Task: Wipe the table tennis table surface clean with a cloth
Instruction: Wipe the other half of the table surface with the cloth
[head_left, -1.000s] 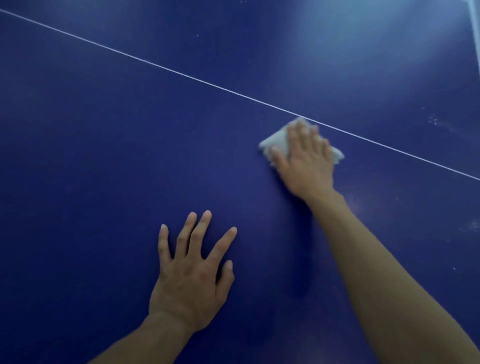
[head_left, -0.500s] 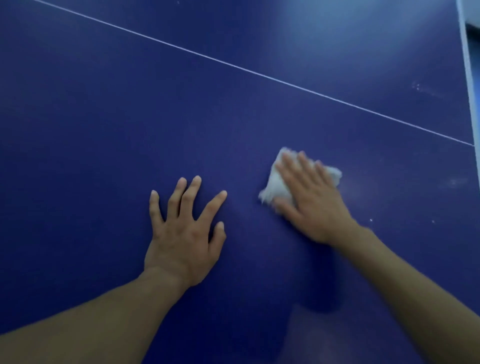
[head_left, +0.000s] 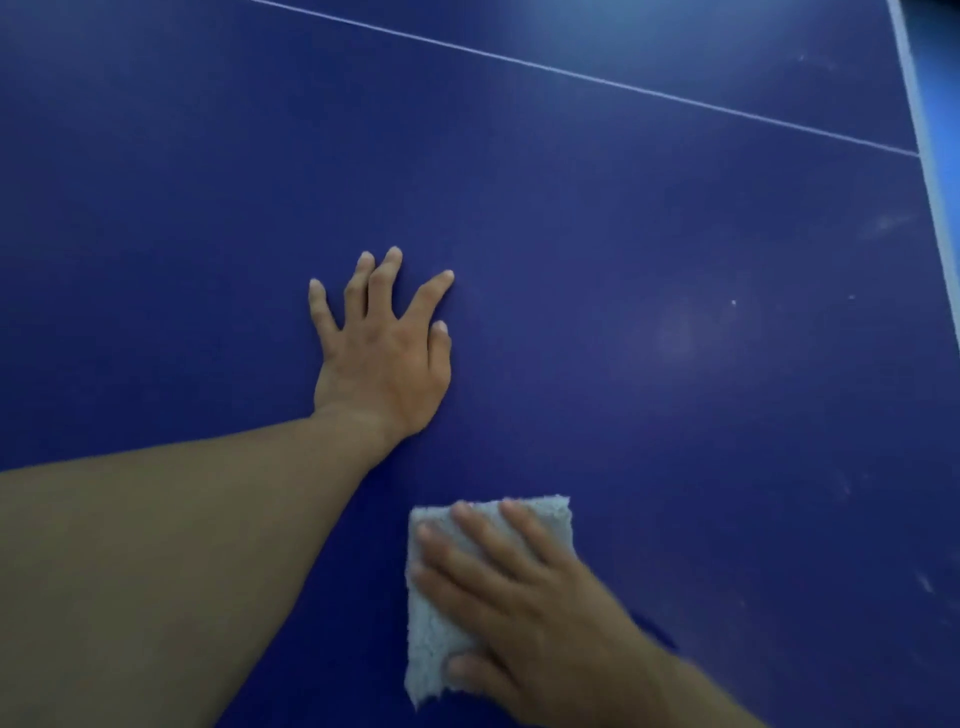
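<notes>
Down on the dark blue bench (head_left: 675, 415), as I watch through the head camera, the right hand (head_left: 545, 613) presses a folded pale cloth (head_left: 431, 634) flat against the surface at the near edge of view. Its fingers are straight and its grip is open, not curled round the fabric. The left hand (head_left: 384, 364) rests palm-down just beyond and to the left, fingers spread, grip open and holding nothing. A thin white line (head_left: 597, 78) crosses the far bench to a pale border stripe (head_left: 930, 171) at right. Faint smudges (head_left: 675, 332) show right of the left hand.
</notes>
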